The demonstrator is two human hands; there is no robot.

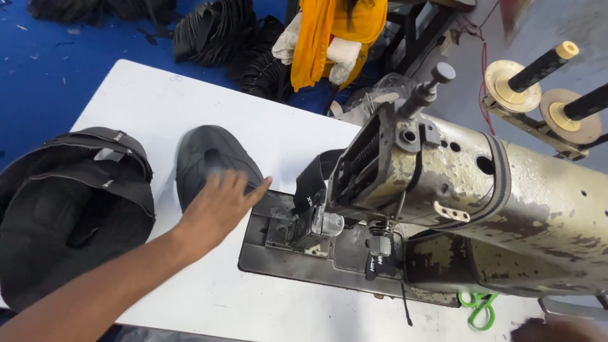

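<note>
Black cap panel (pixel 212 161), a rounded, dome-shaped piece of dark fabric with stitched seams, lay flat on the white tabletop (pixel 158 101) at about 9 o'clock from the needle area of the sewing machine (pixel 481 209). It looked smooth and soft, one piece or a thin stack; could not tell which.

Left hand (pixel 218 206) rested on the panel's near edge, palm down, fingers (pixel 253 189) spread wide and flat, pressing or sliding rather than pinching; nothing was closed inside the hand. Its fingertips reached toward the dark metal bed plate (pixel 285 253), which the panel's right edge nearly touched.

Right hand (pixel 557 330) showed only as a blurred sliver at 5 o'clock of the frame; could not tell whether it was open or held anything.

Judged progress: the panel sat beside the presser foot (pixel 316 228), not under it, so no stitching on this piece appeared started. A short black strap or tape (pixel 313 180) hung at the machine head, over the needle area.

Further out: a heap of similar black cap pieces (pixel 69 202) at 9 o'clock on the tabletop's left edge. More dark bundles (pixel 215 31) lay on the blue floor (pixel 38 76) at 11 o'clock. An orange cloth (pixel 316 38) hung at 12 o'clock. Two thread spindles (pixel 538 66) stood at 2 o'clock. Green scissor handles (pixel 478 310) showed beneath the machine arm at 5 o'clock.
</note>
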